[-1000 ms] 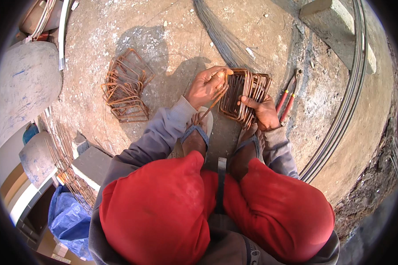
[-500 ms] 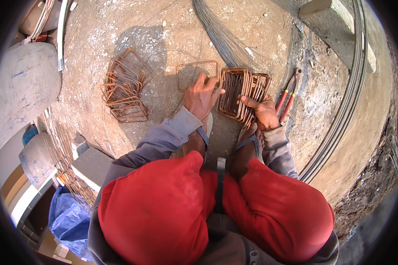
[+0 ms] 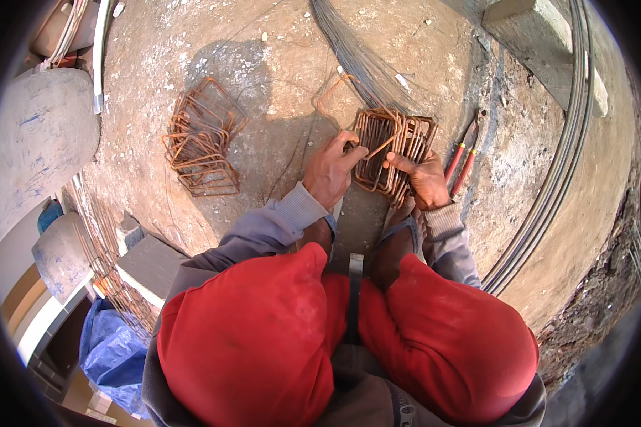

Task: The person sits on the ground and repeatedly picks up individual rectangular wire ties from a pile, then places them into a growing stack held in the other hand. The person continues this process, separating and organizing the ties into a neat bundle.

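A single rusty rectangular rebar stirrup (image 3: 331, 92) is tilted in my left hand (image 3: 330, 171), its fingers closed in a pinch. One side of it reaches across the neat stack of stirrups (image 3: 414, 132) in front of my feet. My right hand (image 3: 429, 181) grips that stack from the right, thumb on top and fingers hidden behind the bars. Farther left on the ground lies a loose, fanned-out pile of similar stirrups (image 3: 203, 142).
Red-handled cutters (image 3: 464, 155) lie right of my right hand. Thin tie wire (image 3: 342, 50) fans out beyond the stack. Long bars (image 3: 559, 153) curve along the right, by a concrete block (image 3: 530, 35). A blue tarp (image 3: 114, 356) and grey boards (image 3: 43, 135) stand at left.
The single stirrup, flat on the ground left of the stack before, is now lifted, turned and partly over the stack. My left hand has shifted slightly nearer me; the right keeps its grip.
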A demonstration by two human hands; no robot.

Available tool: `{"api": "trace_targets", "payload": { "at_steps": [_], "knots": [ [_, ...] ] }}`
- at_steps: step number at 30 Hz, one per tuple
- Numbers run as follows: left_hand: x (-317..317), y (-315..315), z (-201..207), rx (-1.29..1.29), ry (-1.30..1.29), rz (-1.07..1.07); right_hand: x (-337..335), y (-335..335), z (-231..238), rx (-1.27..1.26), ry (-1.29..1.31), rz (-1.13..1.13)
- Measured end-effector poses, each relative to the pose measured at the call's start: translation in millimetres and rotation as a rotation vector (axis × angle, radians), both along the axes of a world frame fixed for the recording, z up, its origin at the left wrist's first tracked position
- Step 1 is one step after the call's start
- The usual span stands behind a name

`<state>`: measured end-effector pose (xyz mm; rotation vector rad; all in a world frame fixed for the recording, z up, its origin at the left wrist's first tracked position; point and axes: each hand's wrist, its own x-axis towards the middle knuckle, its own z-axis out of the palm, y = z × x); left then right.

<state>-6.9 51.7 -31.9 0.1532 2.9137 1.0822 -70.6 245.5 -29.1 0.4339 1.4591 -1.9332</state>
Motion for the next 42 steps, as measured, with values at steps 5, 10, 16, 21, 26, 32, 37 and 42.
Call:
{"api": "trace_targets", "payload": {
  "at_steps": [5, 10, 16, 21, 26, 32, 37, 42],
  "knots": [
    [-10.0, 7.5, 10.3, 0.256, 0.069, 0.08, -1.1, 4.3, -5.8, 0.028, -0.004, 0.049],
    [-9.6, -11.7, 13.6, 0.489, 0.016, 0.295, -0.4, 0.5, -2.6, -0.003, 0.0, 0.003],
    [-13.6, -31.9, 41.9, 0.453, 0.065, 0.399, 2.1, 3.5, -6.8, -0.102, -0.067, -0.037],
    [5.0, -5.1, 31.5, 0.73, -0.044, 0.581, 5.1, 1.7, -12.3, -0.114, -0.062, -0.056],
    [31.5, 2.3, 10.4, 1.234, -0.752, 0.552, 4.9, -1.9, -4.0, -0.035, 0.028, -0.054],
    [25.4, 4.1, 14.0, 0.797, -0.746, 0.245, 2.6, 5.0, -7.2, 0.009, 0.089, 0.1],
    [12.4, -8.2, 26.6, 1.042, -0.834, 0.011, 3.4, 3.8, -7.8, 0.015, 0.063, 0.045],
    [7.3, 2.9, 40.6, 0.933, -0.566, 0.312, 3.2, 1.8, -7.4, -0.102, -0.023, -0.015]
  ]
}}
